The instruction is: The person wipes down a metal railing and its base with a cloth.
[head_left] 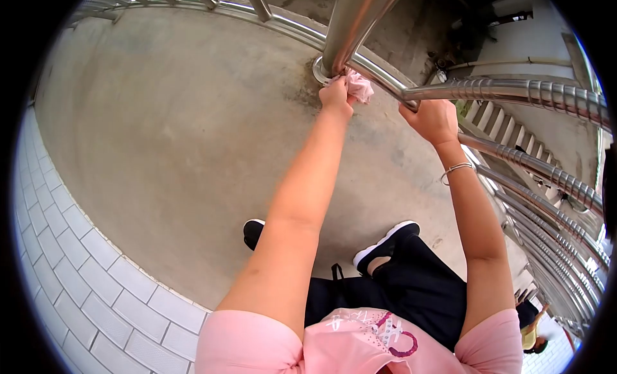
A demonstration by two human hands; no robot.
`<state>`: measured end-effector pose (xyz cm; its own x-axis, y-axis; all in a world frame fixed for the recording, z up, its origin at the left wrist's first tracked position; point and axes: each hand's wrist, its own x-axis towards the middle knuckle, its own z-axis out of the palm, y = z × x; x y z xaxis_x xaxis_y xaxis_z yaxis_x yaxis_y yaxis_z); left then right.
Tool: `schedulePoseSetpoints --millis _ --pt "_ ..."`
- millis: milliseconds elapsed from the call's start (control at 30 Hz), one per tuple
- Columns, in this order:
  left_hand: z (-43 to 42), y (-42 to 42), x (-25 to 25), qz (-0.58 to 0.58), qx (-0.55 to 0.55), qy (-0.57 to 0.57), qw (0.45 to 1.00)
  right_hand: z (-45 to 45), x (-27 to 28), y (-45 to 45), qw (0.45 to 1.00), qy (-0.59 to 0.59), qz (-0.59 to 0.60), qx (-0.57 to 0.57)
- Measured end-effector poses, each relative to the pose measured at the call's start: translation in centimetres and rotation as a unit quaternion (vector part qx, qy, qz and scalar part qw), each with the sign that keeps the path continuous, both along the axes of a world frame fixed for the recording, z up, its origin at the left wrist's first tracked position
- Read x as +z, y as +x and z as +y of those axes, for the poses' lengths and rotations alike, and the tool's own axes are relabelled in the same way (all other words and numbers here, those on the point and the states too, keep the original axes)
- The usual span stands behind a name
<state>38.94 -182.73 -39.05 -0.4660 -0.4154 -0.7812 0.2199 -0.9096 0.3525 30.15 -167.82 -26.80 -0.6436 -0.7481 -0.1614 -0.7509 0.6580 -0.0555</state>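
Observation:
My left hand [336,96] is closed on a crumpled pink cloth [359,86], held against the foot of a thick shiny metal post [344,36]. A round metal flange [319,71] circles the base of that post, just beside my fingers. To the right, my right hand [435,122] is wrapped round the metal railing [411,99] near the corner where the lower rail meets a spiral-ridged bar [508,90]. A thin bracelet [457,169] hangs on my right wrist.
Concrete floor [160,136] spreads left of the post, bordered by a white tiled wall [90,271]. Several ridged bars [540,165] run along my right side, with concrete stairs [501,126] below them. My black shoes [385,245] are on the floor. Another person [532,329] shows at lower right.

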Motion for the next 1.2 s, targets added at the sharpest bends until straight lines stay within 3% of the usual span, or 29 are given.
schedulePoseSetpoints --millis 400,467,600,733,767,800,867,1033,1100,1200 --pt "-1.1 1.4 0.1 -0.104 0.019 -0.005 0.994 0.2 0.1 -0.2 1.0 -0.001 -0.022 0.005" --pt "-1.5 2.0 0.0 -0.117 0.017 -0.085 0.989 0.2 -0.1 -0.3 0.999 0.025 -0.023 0.002" --pt "-2.9 2.9 -0.7 -0.175 0.062 -0.11 0.976 0.4 -0.6 -0.3 1.0 -0.011 0.002 0.013" --pt "-5.8 4.5 1.6 -0.06 0.044 -0.17 0.983 0.6 -1.0 -0.4 0.999 -0.035 0.014 0.022" --pt "-6.3 3.9 3.0 -0.046 -0.057 -0.2 0.977 0.5 -1.0 -0.4 0.999 -0.033 0.016 0.021" --pt "-6.6 3.8 2.7 -0.046 -0.057 -0.2 0.977 0.5 -0.9 -0.3 0.999 -0.033 0.016 0.021" --pt "-7.4 3.4 2.2 0.07 -0.088 -0.236 0.965 0.4 -0.5 -0.2 1.0 -0.025 0.005 0.014" --pt "-7.8 2.4 2.9 0.012 -0.137 -0.234 0.963 0.4 -0.4 -0.3 1.0 0.003 -0.01 0.003" --pt "-8.2 2.4 2.4 -0.027 -0.245 -0.255 0.935 0.4 -0.3 -0.1 1.0 -0.005 -0.014 0.005" --pt "-7.4 1.5 1.3 -0.034 -0.197 -0.337 0.92 0.4 -0.5 -0.2 1.0 -0.021 -0.003 0.016"
